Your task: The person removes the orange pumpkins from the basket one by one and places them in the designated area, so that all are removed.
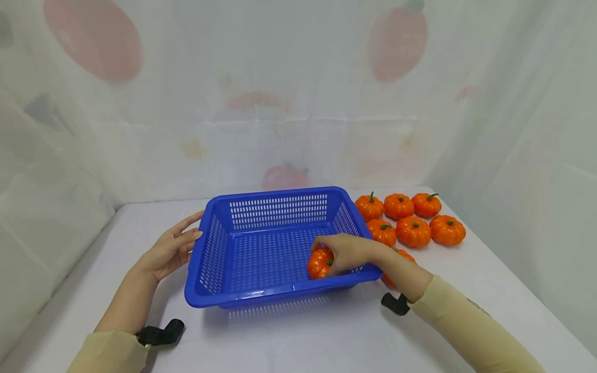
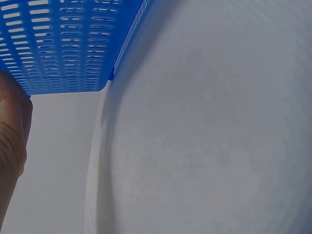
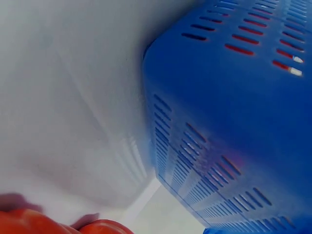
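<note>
A white cloth-covered table [image 1: 298, 336] fills the view, with a rectangular blue slotted plastic basket [image 1: 261, 298] sitting at its centre, its long side toward you. Your left hand [image 1: 170, 248] rests against the basket's left rim with fingers straight and relaxed, gripping nothing; keep it there as a brace so the light basket does not slide. Your right hand [image 1: 345, 252] reaches over the right wall, fingers curled around a small ribbed orange toy pumpkin with a green stem [image 1: 320, 262], which is low inside the basket near its front right corner. It is not clear whether the pumpkin touches the floor yet. Lower it until it sits flat, then spread your fingers and lift your wrist straight up so your sleeve clears the rim. Six more orange toy pumpkins [image 1: 412, 231] sit in rows on the table just right of the basket, and another [image 1: 406, 255] is mostly hidden behind your right forearm; mind it as you draw back.
</note>
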Available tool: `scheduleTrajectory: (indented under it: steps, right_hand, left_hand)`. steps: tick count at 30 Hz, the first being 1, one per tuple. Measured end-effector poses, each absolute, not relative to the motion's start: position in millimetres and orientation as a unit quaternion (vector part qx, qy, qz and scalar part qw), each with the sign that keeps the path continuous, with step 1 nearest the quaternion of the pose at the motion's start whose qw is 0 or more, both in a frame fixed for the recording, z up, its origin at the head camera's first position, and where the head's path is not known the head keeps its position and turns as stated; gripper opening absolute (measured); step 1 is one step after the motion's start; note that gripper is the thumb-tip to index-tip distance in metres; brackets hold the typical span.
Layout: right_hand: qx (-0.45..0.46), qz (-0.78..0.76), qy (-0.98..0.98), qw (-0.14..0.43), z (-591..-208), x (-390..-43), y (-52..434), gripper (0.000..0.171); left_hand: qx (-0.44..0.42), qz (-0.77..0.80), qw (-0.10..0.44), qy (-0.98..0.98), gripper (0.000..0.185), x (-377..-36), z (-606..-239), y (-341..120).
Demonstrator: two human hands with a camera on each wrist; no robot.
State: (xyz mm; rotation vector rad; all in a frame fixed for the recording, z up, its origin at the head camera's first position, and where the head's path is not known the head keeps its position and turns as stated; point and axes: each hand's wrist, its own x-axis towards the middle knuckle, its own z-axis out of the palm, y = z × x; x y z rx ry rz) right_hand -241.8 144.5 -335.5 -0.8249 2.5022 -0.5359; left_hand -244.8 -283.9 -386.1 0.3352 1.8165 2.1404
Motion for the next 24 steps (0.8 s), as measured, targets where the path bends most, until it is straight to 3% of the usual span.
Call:
scheduleTrajectory:
  steps: [9, 24]
  right_hand:
    - [-0.293, -0.260, 0.902, 0.181, -319.3, -239.3, 153.2, 0.068]
    - [-0.259, -0.406, 0.855, 0.191, -293.2, -241.2, 190.6, 0.078]
  left_hand:
    - [0.119, 0.749, 0.159, 0.632, 0.066, -244.8, -385.5, -284.8]
    - [0.119, 0.748, 0.159, 0.633, 0.066, -244.8, -387.5, -285.4]
